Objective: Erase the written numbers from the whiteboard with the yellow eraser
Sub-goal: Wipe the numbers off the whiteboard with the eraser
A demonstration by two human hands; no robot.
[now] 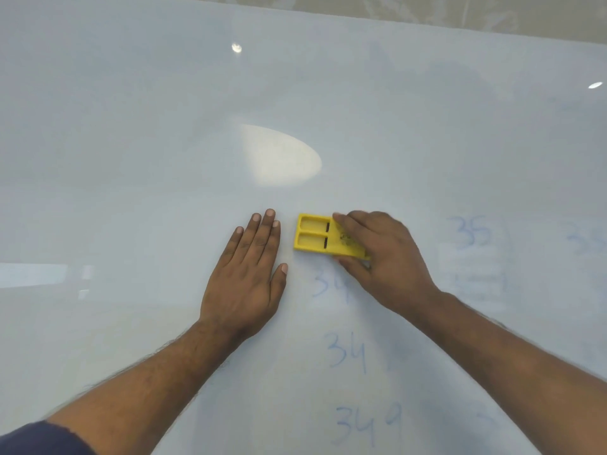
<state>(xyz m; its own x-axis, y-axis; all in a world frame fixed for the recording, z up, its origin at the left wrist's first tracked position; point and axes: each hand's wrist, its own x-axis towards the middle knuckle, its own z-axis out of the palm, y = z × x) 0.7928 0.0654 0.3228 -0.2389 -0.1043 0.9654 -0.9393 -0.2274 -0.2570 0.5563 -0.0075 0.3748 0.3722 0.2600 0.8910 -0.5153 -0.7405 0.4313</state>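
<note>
The yellow eraser [317, 236] lies flat against the whiteboard [164, 142] near the middle of the view. My right hand [384, 257] grips its right end, thumb below and fingers over the top. My left hand [249, 274] rests flat on the board just left of the eraser, fingers spread, holding nothing. Faint blue numbers run below the eraser: one starting "34" [328, 285] partly under my right hand, another "34" [345, 351], and "349" [368, 421]. A blurred "35" [469, 231] stands to the right.
The board's top edge [427, 26] runs along the top of the view, with a beige wall above it. A smeared patch [476, 277] shows under the "35". More faint blue writing [584, 238] sits at the far right edge. Light reflections [279, 156] glare on the board.
</note>
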